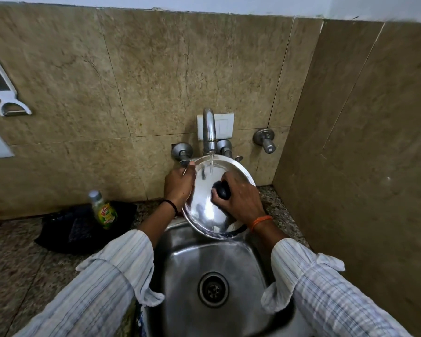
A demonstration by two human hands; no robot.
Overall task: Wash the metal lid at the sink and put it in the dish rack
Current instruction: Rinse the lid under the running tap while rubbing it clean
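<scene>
A round shiny metal lid (208, 205) with a black knob (222, 189) is held tilted above the back of the steel sink (180, 268). My right hand (238, 198) grips the black knob. My left hand (179, 186) holds the lid's left rim, fingers curled behind it. Water runs from the chrome tap (209, 130) onto the lid's upper part. No dish rack is in view.
A green dish soap bottle (104, 211) stands on a dark cloth (66, 229) on the granite counter to the left. Tap valves (182, 152) sit on the tiled wall, another valve (266, 140) to the right. A peeler (3, 93) hangs at far left. A tiled side wall closes the right.
</scene>
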